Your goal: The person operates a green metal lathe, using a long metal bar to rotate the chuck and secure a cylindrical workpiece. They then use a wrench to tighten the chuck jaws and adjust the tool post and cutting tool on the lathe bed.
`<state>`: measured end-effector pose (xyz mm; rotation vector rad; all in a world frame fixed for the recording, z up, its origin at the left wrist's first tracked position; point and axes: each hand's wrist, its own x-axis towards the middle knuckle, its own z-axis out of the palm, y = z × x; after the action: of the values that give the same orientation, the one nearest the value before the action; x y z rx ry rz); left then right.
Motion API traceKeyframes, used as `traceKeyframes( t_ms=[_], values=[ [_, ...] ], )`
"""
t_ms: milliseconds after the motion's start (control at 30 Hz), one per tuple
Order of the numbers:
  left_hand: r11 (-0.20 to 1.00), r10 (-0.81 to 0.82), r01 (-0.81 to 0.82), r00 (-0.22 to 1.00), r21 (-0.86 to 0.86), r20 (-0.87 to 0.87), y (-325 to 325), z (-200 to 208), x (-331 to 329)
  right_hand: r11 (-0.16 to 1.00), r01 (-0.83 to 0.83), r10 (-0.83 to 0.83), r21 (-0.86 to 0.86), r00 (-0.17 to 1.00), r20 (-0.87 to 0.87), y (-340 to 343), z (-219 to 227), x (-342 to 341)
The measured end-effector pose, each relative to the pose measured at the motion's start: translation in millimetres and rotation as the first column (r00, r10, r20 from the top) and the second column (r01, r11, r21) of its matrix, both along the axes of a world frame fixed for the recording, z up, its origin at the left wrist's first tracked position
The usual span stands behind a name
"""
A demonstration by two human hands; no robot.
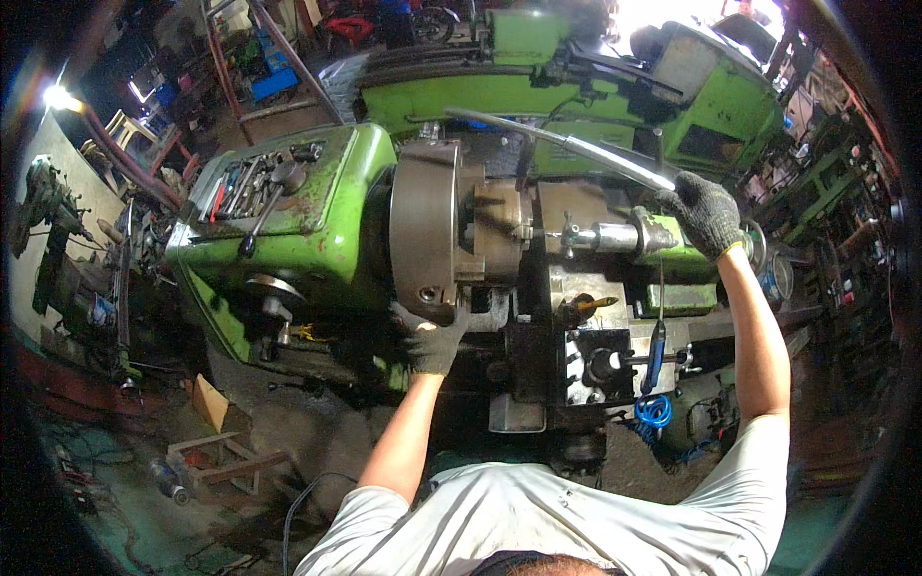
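My left hand (429, 344), in a dark glove, grips the lower rim of a big steel lathe chuck (423, 226), its thumb and fingers on either side of the rim; some fingertips are hidden. A thick cylindrical metal workpiece (497, 230) sits at the chuck's right face. My gloved right hand (708, 213) is closed around the near end of a long metal bar (615, 161). This bar slants up and left above the lathe, thicker towards my hand and thinner at its far end. Below that hand is the green tailstock (663, 235), its steel quill pointing at the workpiece.
Hand tools lie in a tray on the green headstock (331, 182). In front of the tailstock are a tool post (603, 365), a blue-handled tool (655, 355) and a blue coiled hose (653, 413). Another green machine (451, 101) stands behind. A wooden frame (230, 466) lies on the floor.
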<state>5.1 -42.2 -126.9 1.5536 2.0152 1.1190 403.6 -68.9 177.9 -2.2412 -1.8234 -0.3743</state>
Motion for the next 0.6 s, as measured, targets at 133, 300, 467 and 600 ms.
traceKeyframes(
  t_ms=[133,300,467,600],
  values=[
    [0.997,-0.014,0.025,0.987,-0.07,0.159,4.2,-46.9,-3.5,1.0,-0.009,0.009,0.003,1.0,-0.023,2.6,1.7,1.5],
    [0.983,-0.019,0.041,0.992,-0.18,0.122,8.2,-92.0,0.9,1.0,-0.012,0.012,0.012,1.0,-0.004,4.1,-0.6,3.6],
    [0.953,-0.192,0.255,0.927,-0.165,0.323,3.6,-146.1,-27.8,0.998,-0.061,0.061,-0.022,0.998,0.013,14.5,-7.2,2.6],
    [0.995,-0.098,0.099,0.97,0.006,0.221,-9.2,-135.7,-43.9,0.996,-0.093,0.094,0.016,0.995,-0.036,21.4,-11.9,0.6]
  ],
)
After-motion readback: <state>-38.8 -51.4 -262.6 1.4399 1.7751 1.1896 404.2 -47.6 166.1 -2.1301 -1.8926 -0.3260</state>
